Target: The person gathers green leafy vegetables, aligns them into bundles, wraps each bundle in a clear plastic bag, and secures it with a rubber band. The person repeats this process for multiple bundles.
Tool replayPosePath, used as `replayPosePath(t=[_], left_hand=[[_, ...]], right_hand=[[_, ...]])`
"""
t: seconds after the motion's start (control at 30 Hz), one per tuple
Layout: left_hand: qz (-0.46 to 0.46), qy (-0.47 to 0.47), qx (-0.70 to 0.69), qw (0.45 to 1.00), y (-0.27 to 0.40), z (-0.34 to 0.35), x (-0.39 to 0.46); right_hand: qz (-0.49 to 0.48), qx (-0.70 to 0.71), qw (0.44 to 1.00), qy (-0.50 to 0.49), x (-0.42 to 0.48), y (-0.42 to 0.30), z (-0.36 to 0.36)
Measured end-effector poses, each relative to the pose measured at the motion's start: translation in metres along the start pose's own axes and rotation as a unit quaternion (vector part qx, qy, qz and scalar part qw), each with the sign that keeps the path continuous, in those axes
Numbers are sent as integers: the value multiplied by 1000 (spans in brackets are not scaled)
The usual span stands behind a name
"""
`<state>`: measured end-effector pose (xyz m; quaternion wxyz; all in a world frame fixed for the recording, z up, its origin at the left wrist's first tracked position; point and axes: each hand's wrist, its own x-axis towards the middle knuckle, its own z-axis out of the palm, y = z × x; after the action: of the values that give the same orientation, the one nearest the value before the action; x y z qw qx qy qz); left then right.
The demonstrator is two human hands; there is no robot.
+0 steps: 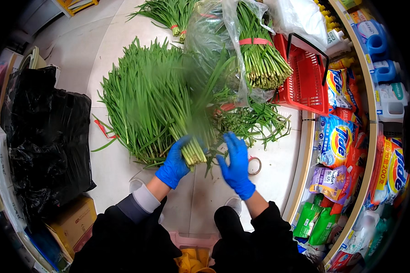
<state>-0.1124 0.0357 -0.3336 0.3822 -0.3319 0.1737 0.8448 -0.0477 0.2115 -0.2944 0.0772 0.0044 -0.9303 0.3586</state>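
Both hands wear blue gloves. My left hand [177,163] grips the pale stem ends of a bunch of green garlic chives [186,136]. Behind and left of it, a large loose pile of the same greens [136,95] lies on the tiled floor. To the right, my right hand [235,163] is held with its fingers apart, close to trimmed scraps of leaf [259,123]. A thick bunch bound with a red band [263,65] lies partly in a clear plastic bag [210,37]. More banded bunches [171,13] lie at the top. The middle of the view is blurred.
A roll of tape [254,166] lies right of my right hand. A red shopping basket [304,78] stands at the upper right beside shelves of detergent [338,140]. On the left are a black plastic bag [51,136] and a cardboard box [73,221]. A red strip [102,128] lies by the pile.
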Motion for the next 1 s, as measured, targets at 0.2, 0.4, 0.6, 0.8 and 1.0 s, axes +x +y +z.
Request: replayPosePath(t=[0.2,0.4,0.6,0.8,1.0], left_hand=[[-6,-46,66,997,-11,-16,8],[197,23,466,862,-20,3,-13],[165,24,630,759,-4,-7,-21],[312,0,417,854,12,-47,-39],[568,89,660,484,21,-12,-64]], right_hand=[[-151,23,986,-68,26,-30,53],[211,338,908,-130,47,-17,53],[272,464,839,-82,54,-19,95],[286,701,639,-136,80,-43,93],[380,768,501,-126,72,-58,98]])
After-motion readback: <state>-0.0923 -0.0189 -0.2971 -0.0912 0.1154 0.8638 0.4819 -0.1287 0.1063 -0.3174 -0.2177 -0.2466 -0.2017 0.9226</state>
